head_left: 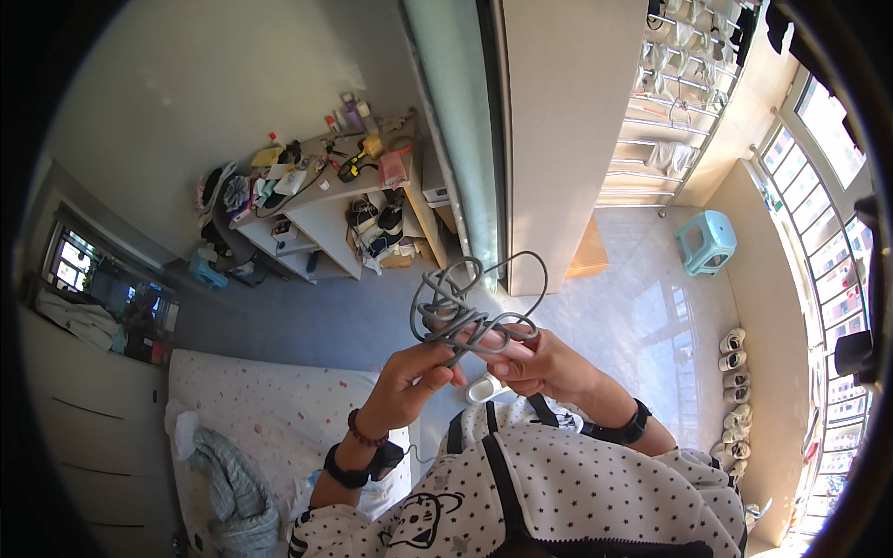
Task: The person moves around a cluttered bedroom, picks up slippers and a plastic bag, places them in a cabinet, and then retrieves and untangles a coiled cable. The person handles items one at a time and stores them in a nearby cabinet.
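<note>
A tangled bundle of grey cable is held up in front of me, its loops sticking out above and to both sides. My left hand is closed on the lower left of the tangle, thumb and fingers pinching the strands. On the other side, my right hand grips the lower right of the same bundle, with some fingers stretched behind the loops. The cable's ends cannot be made out among the strands.
A bed with a patterned sheet lies at the left, a crumpled grey-green cloth on it. Ahead stands a cluttered shelf unit beside a pale green curtain. A blue stool and several shoes line the right wall.
</note>
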`<act>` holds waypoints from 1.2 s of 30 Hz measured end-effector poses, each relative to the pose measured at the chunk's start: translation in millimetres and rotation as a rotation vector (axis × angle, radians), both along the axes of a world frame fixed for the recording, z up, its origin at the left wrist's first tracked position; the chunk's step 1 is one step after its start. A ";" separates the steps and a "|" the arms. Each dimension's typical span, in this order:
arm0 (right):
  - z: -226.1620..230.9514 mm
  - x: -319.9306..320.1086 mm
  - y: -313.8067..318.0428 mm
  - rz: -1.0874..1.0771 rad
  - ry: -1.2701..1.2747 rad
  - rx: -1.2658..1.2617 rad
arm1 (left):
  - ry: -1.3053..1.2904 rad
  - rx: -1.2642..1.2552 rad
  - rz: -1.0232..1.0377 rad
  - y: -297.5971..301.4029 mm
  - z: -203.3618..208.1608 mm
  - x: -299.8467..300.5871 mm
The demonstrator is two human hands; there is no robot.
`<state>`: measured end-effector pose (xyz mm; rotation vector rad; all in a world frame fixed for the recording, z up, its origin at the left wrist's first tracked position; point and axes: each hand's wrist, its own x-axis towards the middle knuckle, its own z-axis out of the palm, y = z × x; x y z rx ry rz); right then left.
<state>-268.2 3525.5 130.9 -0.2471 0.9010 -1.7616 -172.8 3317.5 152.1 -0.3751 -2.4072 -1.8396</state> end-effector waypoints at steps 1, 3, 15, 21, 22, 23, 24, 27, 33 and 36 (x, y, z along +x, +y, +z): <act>-0.5 -0.3 -0.2 -0.032 0.034 0.041 | 0.025 -0.026 0.027 2.0 -0.2 0.2; -1.1 1.2 -2.0 -0.089 0.191 0.074 | 0.024 -0.176 0.078 4.1 1.2 2.2; 13.5 4.8 1.1 -0.260 0.217 -0.043 | 0.395 -0.255 0.266 22.2 -11.7 7.2; 23.0 -17.9 26.2 -0.206 -0.109 -0.131 | 0.032 0.257 0.157 -0.2 -13.7 18.2; 22.7 -17.5 26.1 -0.179 -0.017 -0.080 | 0.049 0.067 0.144 -3.1 -11.8 16.7; 22.1 -16.3 24.9 -0.162 0.064 -0.027 | 0.110 -0.089 0.118 -4.7 -9.9 13.2; 21.1 -14.8 22.8 -0.151 0.135 0.041 | 0.044 -0.305 0.199 -2.2 -6.9 16.5; 15.2 -7.3 9.5 -0.204 0.412 0.122 | 0.205 -0.539 0.299 9.6 -2.2 12.3; 13.6 -18.8 18.3 -0.239 0.200 0.003 | 0.367 -0.677 0.117 3.5 8.1 19.0; 14.9 -28.0 30.5 -0.132 -0.064 -0.137 | 0.386 -0.727 0.167 -10.3 10.0 23.6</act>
